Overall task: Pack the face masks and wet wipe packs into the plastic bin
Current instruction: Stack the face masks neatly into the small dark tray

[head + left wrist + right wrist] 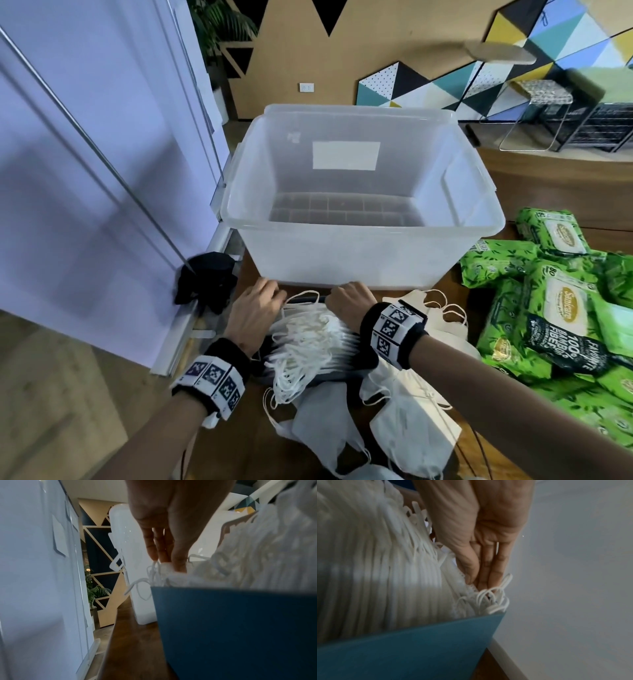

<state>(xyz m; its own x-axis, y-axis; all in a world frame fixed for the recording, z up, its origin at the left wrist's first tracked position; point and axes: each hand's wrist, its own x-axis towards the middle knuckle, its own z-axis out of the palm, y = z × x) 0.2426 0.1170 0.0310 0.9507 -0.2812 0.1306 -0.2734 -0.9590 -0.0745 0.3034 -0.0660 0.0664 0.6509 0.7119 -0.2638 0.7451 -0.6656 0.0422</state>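
Note:
An empty clear plastic bin (342,253) stands on the wooden table. Right in front of it a blue box (329,375) holds an upright row of white face masks (315,332) with tangled ear loops. My left hand (270,291) and right hand (342,294) both reach down into the far end of that row, next to the bin wall. In the left wrist view the left hand (169,562) pinches mask tops between thumb and fingers. The right hand (476,580) has its thumb pushed between masks, fingers on the outer side. Green wet wipe packs (561,318) lie piled at the right.
Loose white masks (404,421) are scattered on the table near me, around the blue box. A black cloth (205,281) sits at the table's left edge against a white panel (85,171). More wooden table (534,171) runs behind the wipes.

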